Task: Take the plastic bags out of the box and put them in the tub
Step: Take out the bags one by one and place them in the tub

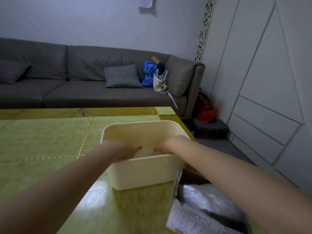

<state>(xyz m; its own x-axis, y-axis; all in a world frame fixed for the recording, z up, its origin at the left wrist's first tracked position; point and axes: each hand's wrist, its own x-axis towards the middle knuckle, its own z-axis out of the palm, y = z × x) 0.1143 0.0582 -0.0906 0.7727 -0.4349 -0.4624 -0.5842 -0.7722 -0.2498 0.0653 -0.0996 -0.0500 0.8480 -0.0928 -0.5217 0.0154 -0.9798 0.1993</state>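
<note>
Down inside the tub, both hands, left and right, press clear plastic bags; their grip is hidden. Beside the right forearm, the box holds more; springy bags might puff back out.

You are looking at a glossy, polished table with a green marbled finish, reflecting light near a smooth, matt cream plastic tub. Beside it, a cardboard box is showing crinkled, shiny grey plastic bags and a printed paper label. The sofa is looking like matt grey cloth.
</note>
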